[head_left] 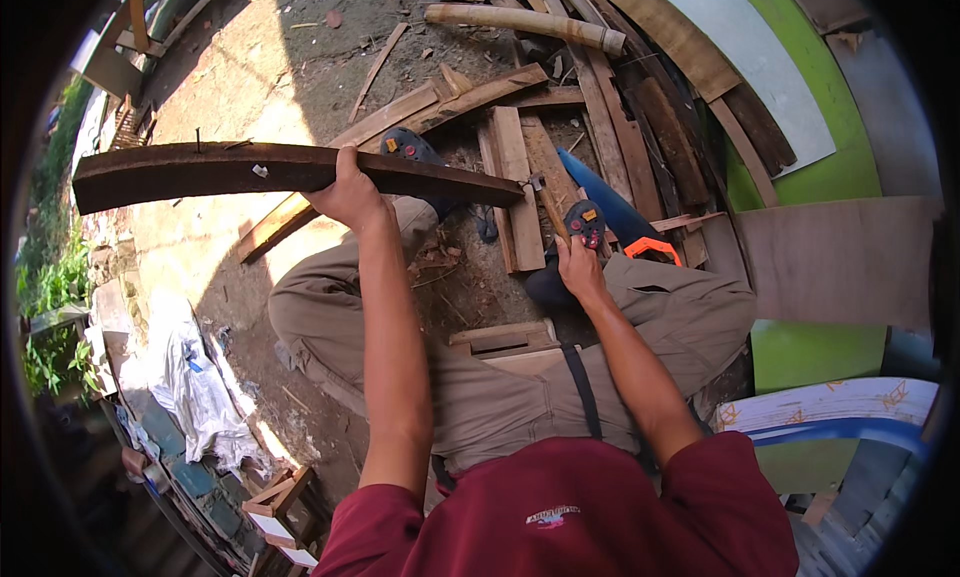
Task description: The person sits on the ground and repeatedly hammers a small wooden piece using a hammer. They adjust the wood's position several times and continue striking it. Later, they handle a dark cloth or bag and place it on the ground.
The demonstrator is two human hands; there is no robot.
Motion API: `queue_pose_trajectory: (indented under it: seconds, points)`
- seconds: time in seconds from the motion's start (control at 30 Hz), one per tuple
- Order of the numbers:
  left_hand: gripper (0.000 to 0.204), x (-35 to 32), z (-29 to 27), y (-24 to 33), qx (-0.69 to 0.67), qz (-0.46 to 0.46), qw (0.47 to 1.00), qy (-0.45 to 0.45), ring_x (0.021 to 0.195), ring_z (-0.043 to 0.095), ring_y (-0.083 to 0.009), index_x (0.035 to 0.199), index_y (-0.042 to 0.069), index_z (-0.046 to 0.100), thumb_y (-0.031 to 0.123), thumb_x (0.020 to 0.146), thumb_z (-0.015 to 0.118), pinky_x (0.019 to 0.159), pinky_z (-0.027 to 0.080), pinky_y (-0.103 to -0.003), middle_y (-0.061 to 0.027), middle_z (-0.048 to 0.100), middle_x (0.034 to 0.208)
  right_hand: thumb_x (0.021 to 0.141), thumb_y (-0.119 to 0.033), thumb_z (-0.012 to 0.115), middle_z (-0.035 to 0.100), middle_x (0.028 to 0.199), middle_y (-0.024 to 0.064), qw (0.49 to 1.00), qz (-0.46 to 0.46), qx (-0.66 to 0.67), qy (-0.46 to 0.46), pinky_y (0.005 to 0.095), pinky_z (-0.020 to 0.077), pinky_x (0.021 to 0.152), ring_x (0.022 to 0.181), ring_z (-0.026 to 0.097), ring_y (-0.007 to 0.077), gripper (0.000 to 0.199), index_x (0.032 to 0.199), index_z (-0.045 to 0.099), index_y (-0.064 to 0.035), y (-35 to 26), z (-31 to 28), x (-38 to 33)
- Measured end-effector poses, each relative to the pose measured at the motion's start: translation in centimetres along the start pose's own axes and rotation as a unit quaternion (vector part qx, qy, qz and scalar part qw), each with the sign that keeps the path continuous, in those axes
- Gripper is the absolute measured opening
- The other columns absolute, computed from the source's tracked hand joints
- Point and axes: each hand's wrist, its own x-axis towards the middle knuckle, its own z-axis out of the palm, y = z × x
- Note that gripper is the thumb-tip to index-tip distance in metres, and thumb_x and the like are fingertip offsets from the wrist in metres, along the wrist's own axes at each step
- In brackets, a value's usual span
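My left hand (351, 193) is closed around a long dark wooden plank (260, 169), which reaches from the far left to the middle. Bent nails (198, 137) stick up from its upper edge. In my right hand (580, 267) is a hammer by its thin wooden handle (560, 226). The hammer's metal head (536, 181) is close by the plank's right end; whether they touch I cannot tell. Under that end lie short light boards (515, 162). Just right of the hammer is a handsaw with a blue blade (607, 199) and an orange handle (652, 249).
Loose timber (640, 127) is piled at the far right, with a bamboo pole (525, 25) across it. Green and white sheets (770, 87) lie along the right. A long beam (440, 107) rests beyond my left hand. White plastic sheeting (195, 382) is at left.
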Motion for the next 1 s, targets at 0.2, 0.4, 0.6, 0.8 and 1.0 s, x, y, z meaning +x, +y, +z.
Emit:
queue_pose_trajectory:
  seconds: [0.2, 0.4, 0.6, 0.8, 1.0]
  points:
    - [0.045, 0.2, -1.4, 0.0, 0.009, -0.017, 0.998, 0.061, 0.097, 0.061, -0.0219, 0.120, -0.002, 0.050, -0.009, 0.079, 0.068, 0.085, 0.053, -0.036, -0.0097, 0.058, 0.109, 0.103, -0.045, 0.047, 0.066, 0.086, 0.0333, 0.994, -0.062, 0.085, 0.020, 0.0591, 0.0512, 0.074, 0.084, 0.065, 0.0523, 0.045, 0.109, 0.055, -0.0013, -4.4, -1.2, -0.7]
    - [0.050, 1.0, -1.6, 0.5, -0.003, -0.036, 0.998, 0.051, 0.097, 0.061, -0.0203, 0.124, -0.001, 0.047, -0.009, 0.080, 0.069, 0.085, 0.055, -0.033, -0.0096, 0.058, 0.113, 0.103, -0.042, 0.047, 0.065, 0.085, 0.0351, 0.995, 0.041, 0.074, 0.051, 0.0598, 0.0496, 0.076, 0.087, 0.064, 0.0528, 0.045, 0.106, 0.057, 0.0013, 0.9, 0.0, 0.3]
    - [0.045, 1.4, -2.5, -0.1, -0.018, -0.045, 0.997, 0.064, 0.099, 0.061, -0.0228, 0.123, -0.001, 0.051, -0.012, 0.081, 0.064, 0.084, 0.054, -0.037, -0.0102, 0.057, 0.114, 0.103, -0.043, 0.048, 0.064, 0.082, 0.0336, 0.994, -0.045, 0.068, 0.069, 0.0609, 0.0489, 0.072, 0.083, 0.064, 0.0529, 0.043, 0.105, 0.056, -0.0005, -3.2, -0.9, 1.1]
    - [0.048, 1.3, -2.6, -0.3, -0.004, -0.031, 0.998, 0.055, 0.092, 0.061, -0.0191, 0.121, 0.001, 0.050, -0.010, 0.078, 0.066, 0.081, 0.054, -0.033, -0.0080, 0.058, 0.109, 0.105, -0.040, 0.043, 0.067, 0.086, 0.0301, 0.993, 0.102, 0.042, 0.031, 0.0586, 0.0487, 0.078, 0.089, 0.065, 0.0508, 0.044, 0.112, 0.060, -0.0001, 1.0, 0.6, 1.3]
    - [0.048, 1.3, -3.8, -0.7, -0.016, -0.039, 0.998, 0.050, 0.094, 0.059, -0.0188, 0.121, 0.002, 0.049, -0.010, 0.077, 0.066, 0.083, 0.053, -0.034, -0.0070, 0.055, 0.112, 0.104, -0.041, 0.044, 0.066, 0.087, 0.0306, 0.993, 0.022, 0.098, 0.058, 0.0576, 0.0485, 0.077, 0.089, 0.064, 0.0498, 0.044, 0.110, 0.060, -0.0002, -3.2, -1.4, 2.2]
